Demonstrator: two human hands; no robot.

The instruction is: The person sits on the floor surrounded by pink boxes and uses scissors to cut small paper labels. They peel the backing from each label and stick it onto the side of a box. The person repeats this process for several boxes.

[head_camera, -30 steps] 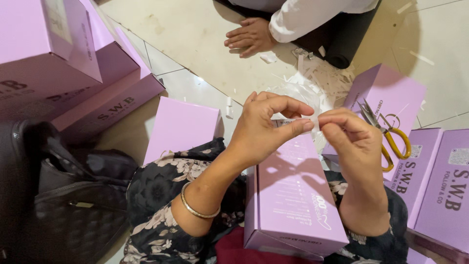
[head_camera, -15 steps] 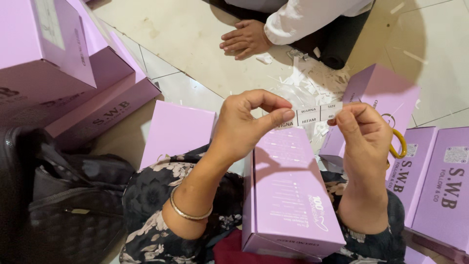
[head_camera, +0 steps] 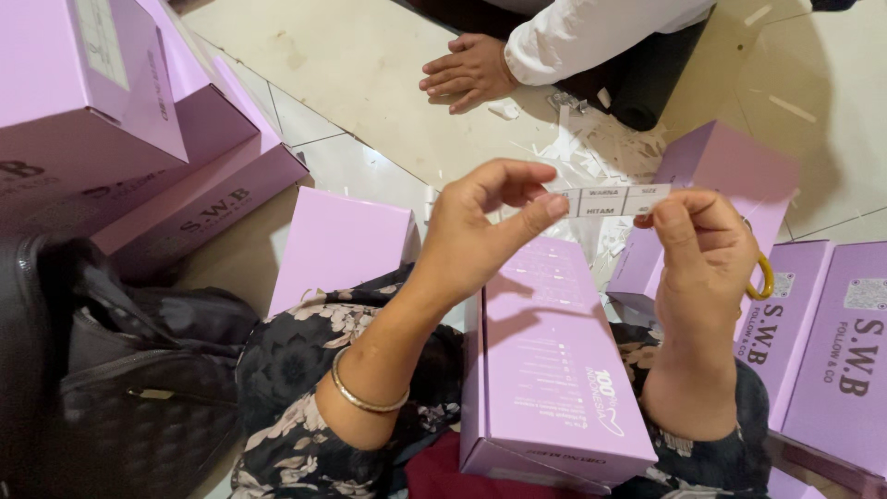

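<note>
Stacked boxes: lilac cartons (head_camera: 139,157) piled far left, more standing at the right (head_camera: 832,351).
Lap box: a long lilac box (head_camera: 550,370) lies on the lap, near centre, lid shut, no label on the face we can see.
Bag: black handbag (head_camera: 102,388) near left.
Co-worker: another person's hand (head_camera: 467,69) flat on the far tiles, paper scraps (head_camera: 591,148) beside it.
Left hand: left hand (head_camera: 485,222), thumb and forefinger pinching the strip's left end.
Right hand: right hand (head_camera: 707,254), pinching the right end; a yellow loop (head_camera: 762,277) hangs behind it, looks like a scissor handle.
Label: small white label strip (head_camera: 614,200) stretched between both hands, above the lap box, not yet stuck on.
In the way: nothing between strip and box.
</note>
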